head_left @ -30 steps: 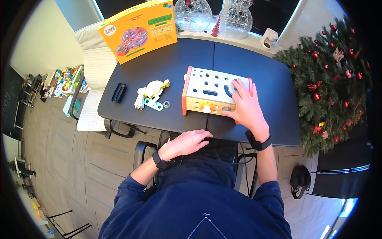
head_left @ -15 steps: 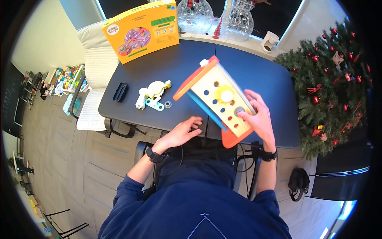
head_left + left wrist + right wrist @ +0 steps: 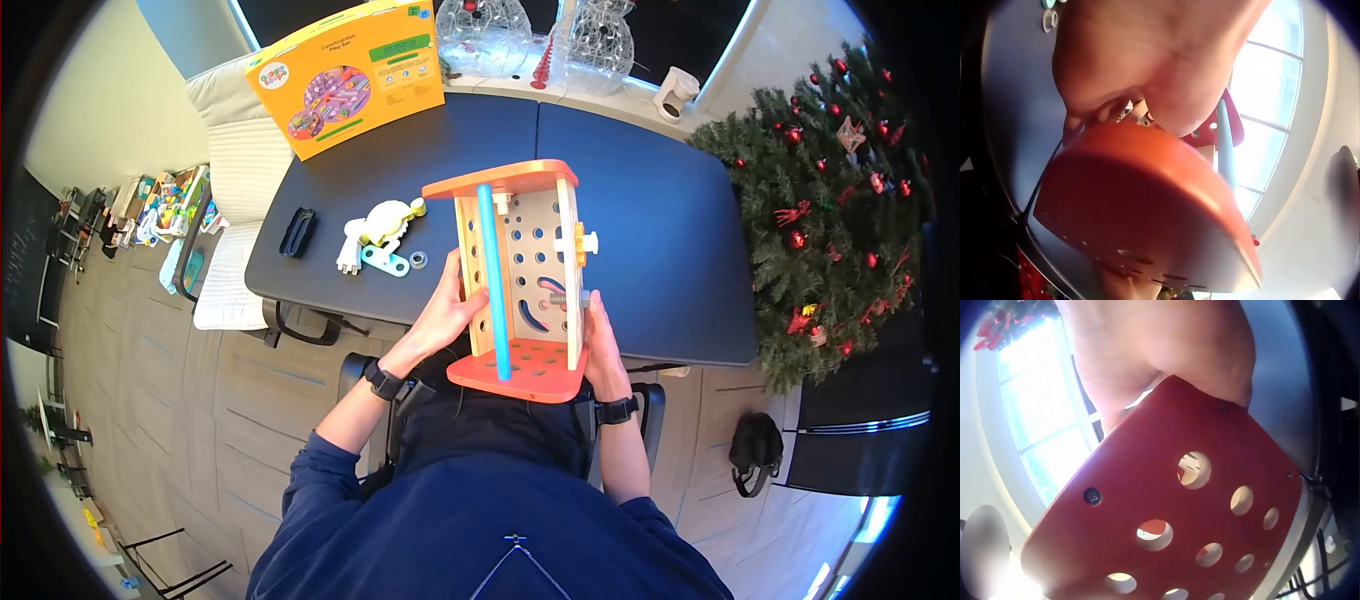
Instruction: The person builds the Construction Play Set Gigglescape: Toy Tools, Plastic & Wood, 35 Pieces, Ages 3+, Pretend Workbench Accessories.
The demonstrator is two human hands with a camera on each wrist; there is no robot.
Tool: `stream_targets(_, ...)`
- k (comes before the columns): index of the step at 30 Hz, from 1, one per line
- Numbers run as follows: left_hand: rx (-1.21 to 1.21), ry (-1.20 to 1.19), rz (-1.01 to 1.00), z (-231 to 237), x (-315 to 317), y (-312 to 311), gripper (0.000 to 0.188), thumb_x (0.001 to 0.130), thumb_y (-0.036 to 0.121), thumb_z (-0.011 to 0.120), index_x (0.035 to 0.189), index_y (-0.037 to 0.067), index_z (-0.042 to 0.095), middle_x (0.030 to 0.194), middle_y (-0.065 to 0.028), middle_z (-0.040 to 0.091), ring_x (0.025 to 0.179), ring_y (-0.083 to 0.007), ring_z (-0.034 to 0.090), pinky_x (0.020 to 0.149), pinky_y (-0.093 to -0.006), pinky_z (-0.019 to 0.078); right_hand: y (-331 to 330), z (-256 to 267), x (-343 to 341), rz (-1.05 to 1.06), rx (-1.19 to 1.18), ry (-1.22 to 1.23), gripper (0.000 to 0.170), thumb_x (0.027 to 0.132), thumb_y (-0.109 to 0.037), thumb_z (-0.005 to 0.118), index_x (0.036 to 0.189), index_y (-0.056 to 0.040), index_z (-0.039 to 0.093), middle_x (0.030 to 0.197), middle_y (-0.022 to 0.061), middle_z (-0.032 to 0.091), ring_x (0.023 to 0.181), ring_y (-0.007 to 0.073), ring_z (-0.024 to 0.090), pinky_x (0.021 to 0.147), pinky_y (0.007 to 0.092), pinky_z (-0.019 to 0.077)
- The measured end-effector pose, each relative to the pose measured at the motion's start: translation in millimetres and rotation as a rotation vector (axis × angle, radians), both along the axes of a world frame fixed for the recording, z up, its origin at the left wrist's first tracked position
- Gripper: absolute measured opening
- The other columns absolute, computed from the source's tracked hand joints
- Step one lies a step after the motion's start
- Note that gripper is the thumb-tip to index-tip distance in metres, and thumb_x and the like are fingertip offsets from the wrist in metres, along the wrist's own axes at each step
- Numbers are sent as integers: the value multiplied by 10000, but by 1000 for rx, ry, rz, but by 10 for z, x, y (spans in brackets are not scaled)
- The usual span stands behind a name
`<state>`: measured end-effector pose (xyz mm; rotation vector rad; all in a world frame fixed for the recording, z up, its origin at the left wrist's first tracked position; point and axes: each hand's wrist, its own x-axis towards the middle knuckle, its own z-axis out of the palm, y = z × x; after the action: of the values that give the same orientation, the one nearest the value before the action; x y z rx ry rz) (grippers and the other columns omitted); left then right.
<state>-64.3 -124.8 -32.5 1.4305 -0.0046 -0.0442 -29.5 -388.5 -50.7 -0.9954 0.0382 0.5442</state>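
A wooden toy toolbox (image 3: 530, 372) is held tilted up over the table's near edge, its open side facing me. It has orange-red end panels, walls full of holes and a blue rod (image 3: 495, 300) across the opening. My left hand (image 3: 442, 318) grips the left wall, thumb over its edge. Along the right wall, my right hand (image 3: 603, 352) holds the box beside a grey bolt (image 3: 572, 299) pushed through. Higher on that wall sits a yellow-and-white knob (image 3: 583, 243). In both wrist views an end panel (image 3: 1141, 187) hides most of the fingers.
On the dark table (image 3: 660, 250) to the left lie a black case (image 3: 298, 232), yellow and white toy pieces (image 3: 388, 222), a teal strip (image 3: 385, 262) and a grey ring (image 3: 419, 260). A yellow box (image 3: 345, 85) stands behind. A decorated tree (image 3: 830, 230) borders the right.
My right hand has lifted the toolbox off the table and turned it, open side toward me. My left hand has come up from the table edge and taken hold of its left wall.
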Motion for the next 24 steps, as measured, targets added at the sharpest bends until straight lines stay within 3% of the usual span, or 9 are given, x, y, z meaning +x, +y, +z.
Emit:
stream_targets(3,225,-78,26,-249,42,87,631,1037,80,628,1571,27,298,1299,-182,665,1186,-205,684,1016,-382,554,-115,29,79,101,-144,-89,624,1164,-490,433,1441,48,589,1350,148,702,1180,191,696,1048,368,553)
stream_targets(7,227,76,41,-52,41,125,680,1031,73,610,1616,33,265,1236,-208,740,1097,-243,740,975,-405,570,-218,-49,157,203,-200,-28,618,1156,-502,459,1405,45,607,1246,146,724,1136,201,708,1013,389,568)
stream_targets(8,256,63,59,-14,45,114,694,1032,75,608,1628,39,254,1233,-217,751,1084,-254,747,969,-409,571,-185,1,141,156,-231,-41,531,1154,-481,484,1335,-5,633,1087,85,720,992,155,704,891,333,576)
stream_targets(11,363,67,101,22,43,86,732,1023,100,606,1656,62,242,1291,-260,742,1085,-312,765,962,-434,571,-239,-182,218,74,-485,-248,431,1153,-455,497,1247,-59,640,965,31,672,853,103,650,757,269,533)
stream_targets(14,439,90,108,15,80,46,728,1019,116,596,1658,67,251,1288,-270,739,1095,-355,764,978,-451,566,-136,-105,157,59,-503,-313,376,1151,-444,506,1220,-86,600,894,-7,606,776,64,572,676,233,466)
stream_targets(17,505,95,112,44,103,31,716,1021,128,584,1656,59,261,1296,-275,734,1113,-394,754,999,-469,560,-66,13,69,34,-514,-288,409,1149,-446,506,1301,-70,555,914,-1,603,794,56,553,668,233,451)
stream_targets(18,526,102,111,43,127,31,713,1022,130,583,1655,57,263,1297,-277,733,1118,-403,751,1003,-475,559,-59,41,58,63,-561,-303,461,1139,-441,515,1380,-48,495,938,20,605,823,93,557,705,274,468)
stream_targets(21,567,96,104,-1,143,14,680,1046,155,570,1653,60,277,1290,-278,734,1117,-417,750,1005,-492,561,-49,36,47,148,-745,-389,504,1127,-434,529,1417,-26,467,1026,68,640,928,142,593,829,328,503)
stream_targets(24,569,-17,71,-31,145,81,620,1084,194,538,1647,74,309,1267,-276,742,1097,-421,757,993,-502,572,-37,-131,60,73,-612,-363,519,1119,-426,545,1422,-15,452,1116,110,655,1040,172,600,963,361,485)
